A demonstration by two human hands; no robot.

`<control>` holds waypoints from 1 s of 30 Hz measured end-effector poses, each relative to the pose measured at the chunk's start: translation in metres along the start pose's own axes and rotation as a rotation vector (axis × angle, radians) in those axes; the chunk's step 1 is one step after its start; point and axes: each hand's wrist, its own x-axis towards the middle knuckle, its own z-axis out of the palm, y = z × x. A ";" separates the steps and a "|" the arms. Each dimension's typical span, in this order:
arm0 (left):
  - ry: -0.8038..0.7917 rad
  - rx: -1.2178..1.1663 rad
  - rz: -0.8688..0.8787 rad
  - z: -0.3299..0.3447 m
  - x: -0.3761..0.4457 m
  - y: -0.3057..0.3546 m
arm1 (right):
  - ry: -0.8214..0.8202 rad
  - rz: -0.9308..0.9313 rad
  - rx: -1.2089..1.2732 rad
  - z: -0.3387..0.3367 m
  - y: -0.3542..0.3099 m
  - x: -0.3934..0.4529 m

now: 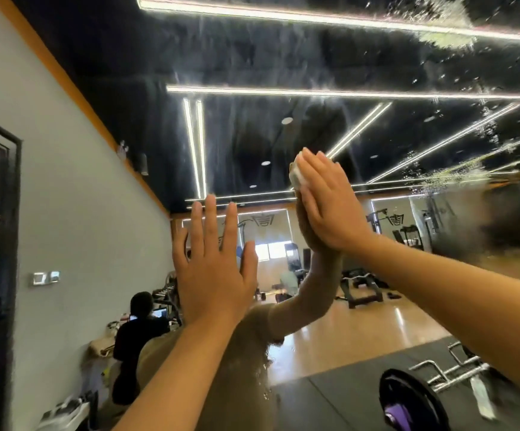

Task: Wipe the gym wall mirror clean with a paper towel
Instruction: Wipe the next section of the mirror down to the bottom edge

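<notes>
Two hands meet the streaked, droplet-spattered wall mirror (283,66): the right hand (327,206) presses a crumpled white paper towel (296,175) flat against the glass mid-wipe, while the left hand (212,262), fingers spread, appears to brace alongside. Next, likely, comes a sweep toward the wet spatter at upper right.

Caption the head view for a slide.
Right hand presses a paper towel flat against the droplet-speckled mirror; left hand open beside it.
</notes>
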 end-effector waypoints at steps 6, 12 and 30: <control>0.015 0.052 -0.005 0.003 0.000 0.001 | 0.127 0.071 -0.017 0.006 0.001 0.046; -0.019 0.056 -0.018 0.002 0.000 0.003 | 0.022 -0.145 0.034 0.013 -0.016 -0.090; -0.236 -0.058 -0.050 -0.051 -0.076 -0.041 | -0.063 -0.088 -0.028 -0.002 -0.011 -0.008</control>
